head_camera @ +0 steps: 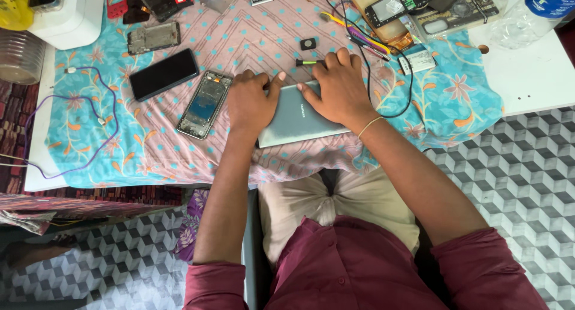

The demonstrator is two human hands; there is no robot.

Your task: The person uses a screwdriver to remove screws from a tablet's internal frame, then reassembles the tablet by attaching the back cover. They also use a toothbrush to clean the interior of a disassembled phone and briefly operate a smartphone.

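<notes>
Maroon sleeves and both forearms reach from the near edge of the table (527,76), which carries a flowered cloth (90,136). On the cloth near that edge lies a grey tablet (299,121), back side up, its long axis running from the near edge away and slightly to the right. Both hands press on its far end. Left hand (248,103) holds the far left corner with bent fingers, thumb on the back. Right hand (338,85) lies flatter on the far right corner. Just left of the tablet lies an opened phone frame (205,103), then a black phone (163,74). A small green-handled tool (308,62) touches the right fingertips.
</notes>
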